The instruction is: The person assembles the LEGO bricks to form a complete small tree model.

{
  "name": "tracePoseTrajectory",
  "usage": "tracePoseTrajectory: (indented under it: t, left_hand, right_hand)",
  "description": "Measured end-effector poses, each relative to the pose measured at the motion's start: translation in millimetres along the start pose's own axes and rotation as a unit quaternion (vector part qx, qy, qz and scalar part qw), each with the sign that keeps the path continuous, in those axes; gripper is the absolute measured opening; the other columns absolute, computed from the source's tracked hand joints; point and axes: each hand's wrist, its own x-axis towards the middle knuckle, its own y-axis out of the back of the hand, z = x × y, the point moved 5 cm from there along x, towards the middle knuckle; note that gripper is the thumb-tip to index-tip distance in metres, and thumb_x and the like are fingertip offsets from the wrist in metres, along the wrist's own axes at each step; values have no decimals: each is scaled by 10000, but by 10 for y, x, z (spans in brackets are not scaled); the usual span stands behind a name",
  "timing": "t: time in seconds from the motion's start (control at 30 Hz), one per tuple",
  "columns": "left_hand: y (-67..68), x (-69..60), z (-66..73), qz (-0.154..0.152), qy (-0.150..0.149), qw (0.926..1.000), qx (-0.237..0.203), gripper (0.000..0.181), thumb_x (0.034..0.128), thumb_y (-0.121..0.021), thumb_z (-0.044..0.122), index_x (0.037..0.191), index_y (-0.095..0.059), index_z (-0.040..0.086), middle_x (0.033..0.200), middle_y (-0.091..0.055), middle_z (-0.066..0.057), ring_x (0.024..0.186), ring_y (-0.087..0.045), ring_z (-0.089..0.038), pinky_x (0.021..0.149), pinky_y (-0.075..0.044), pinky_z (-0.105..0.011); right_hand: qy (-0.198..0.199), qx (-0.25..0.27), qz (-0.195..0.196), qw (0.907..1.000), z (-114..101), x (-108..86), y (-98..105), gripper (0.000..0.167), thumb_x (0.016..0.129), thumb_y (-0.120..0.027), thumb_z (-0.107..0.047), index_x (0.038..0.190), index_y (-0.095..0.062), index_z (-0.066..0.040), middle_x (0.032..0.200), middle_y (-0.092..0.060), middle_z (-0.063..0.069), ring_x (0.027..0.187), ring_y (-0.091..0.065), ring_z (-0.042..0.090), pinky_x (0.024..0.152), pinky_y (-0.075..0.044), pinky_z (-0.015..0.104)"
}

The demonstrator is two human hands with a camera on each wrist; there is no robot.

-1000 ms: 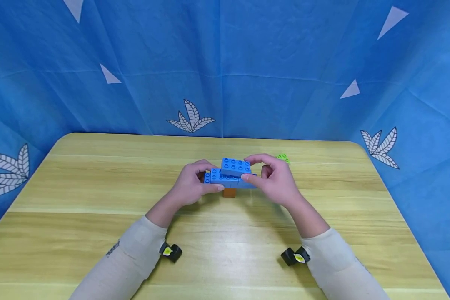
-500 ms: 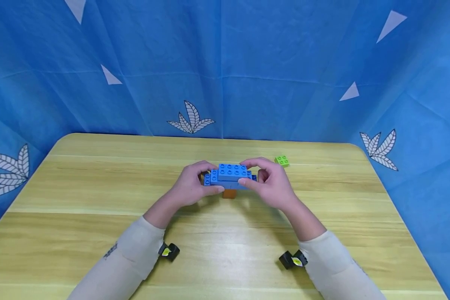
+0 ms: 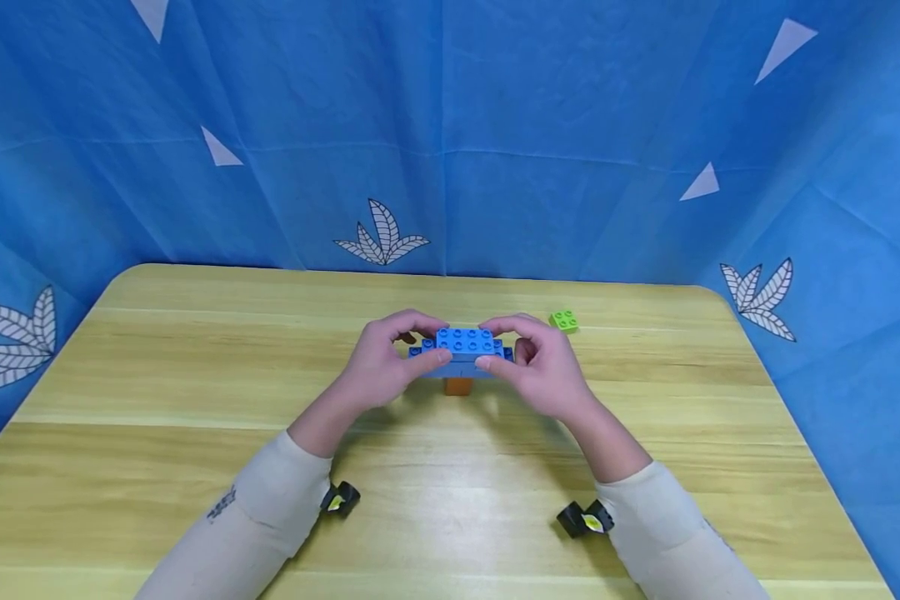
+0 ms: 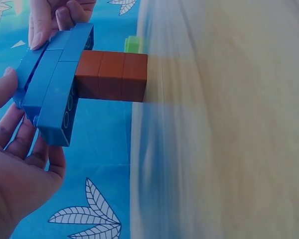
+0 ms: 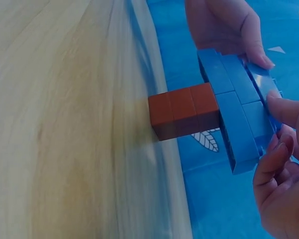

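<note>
A blue eight-stud brick (image 3: 465, 342) tops a stepped build of blue bricks (image 4: 55, 97) in front of me. The blue layers widen downward and rest on a column of stacked brown bricks (image 4: 112, 75) standing on the table. My left hand (image 3: 381, 364) pinches the top brick's left end, thumb in front and fingers behind. At the right end, my right hand (image 3: 546, 367) pinches the same brick. In both wrist views a thin dark gap shows between the top brick and the layer under it, so it looks slightly raised or tilted. Fingers partly hide the build's ends.
Behind my right hand, a small lime-green brick (image 3: 563, 322) with studs lies on the wooden table (image 3: 450, 500). A blue cloth (image 3: 450, 150) with leaf and triangle prints hangs beyond the table's far edge.
The top brick, first held tilted by my right hand, has come down level onto the blue layer and shifted left. My left hand has moved from the lower layers up to the top brick.
</note>
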Motion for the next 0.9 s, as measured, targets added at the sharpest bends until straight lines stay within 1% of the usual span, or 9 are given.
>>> tracePoseTrajectory:
  t: [0.1,0.2,0.27,0.47,0.57,0.73,0.8,0.9]
  left_hand:
    - [-2,5,-11,18,17,10000,54,259,895,-781,180,1128,-728,77,1090,-695,-26,1015,-578,-205,899,-440,-483]
    - [0,8,-24,43,-27,10000,71,253,888,-788,167,1116,-737,70,1075,-700,-26,991,-580,-206,890,-455,-474]
    - [1,10,-25,59,-103,9999,61,249,883,-791,157,1110,-742,66,1064,-702,-22,974,-581,-205,881,-464,-468]
    - [1,15,-23,116,-428,9990,8,234,874,-798,135,1090,-748,58,1023,-701,-18,936,-583,-207,838,-474,-460]
    - [-1,10,-33,144,-517,9985,62,229,876,-797,137,1086,-747,61,1021,-701,-7,930,-585,-197,825,-480,-451]
    - [-21,24,-16,149,-645,9976,205,234,887,-788,159,1094,-740,62,1026,-697,3,922,-577,-188,815,-481,-450]
    - [-26,27,-10,129,-621,9976,271,241,890,-786,175,1100,-738,68,1032,-694,9,924,-574,-184,811,-484,-446]
    - [-19,-3,-31,64,-436,9984,356,260,895,-782,203,1118,-731,80,1048,-688,28,938,-573,-172,815,-491,-429]
  right_hand:
    - [57,-14,27,10000,-2,-10,2,321,847,-819,-108,1156,-730,-117,784,-504,94,456,-362,205,403,-282,275]
    - [84,-33,19,10000,-1,-18,-4,318,853,-816,-124,1159,-729,-129,786,-506,69,460,-369,214,403,-291,283]
    - [94,-49,16,9999,-2,-17,-8,318,856,-814,-123,1162,-728,-132,811,-531,50,464,-371,216,405,-294,283]
    - [288,-259,39,9992,-27,10,-15,302,842,-823,-100,1129,-732,-124,966,-637,-4,478,-375,215,421,-297,287]
    - [389,-346,60,9986,-22,12,-29,294,836,-829,-106,1113,-736,-130,979,-650,-22,484,-378,209,428,-298,289]
    - [535,-399,178,9976,-5,-7,-22,304,846,-821,-111,1135,-729,-129,979,-638,-29,482,-372,203,432,-300,291]
    - [535,-401,215,9975,-1,-15,-22,308,853,-814,-114,1147,-724,-126,983,-632,-19,485,-371,201,434,-302,289]
    - [453,-338,197,9982,14,-39,-50,308,858,-811,-128,1154,-724,-131,998,-632,-12,482,-370,197,430,-299,284]
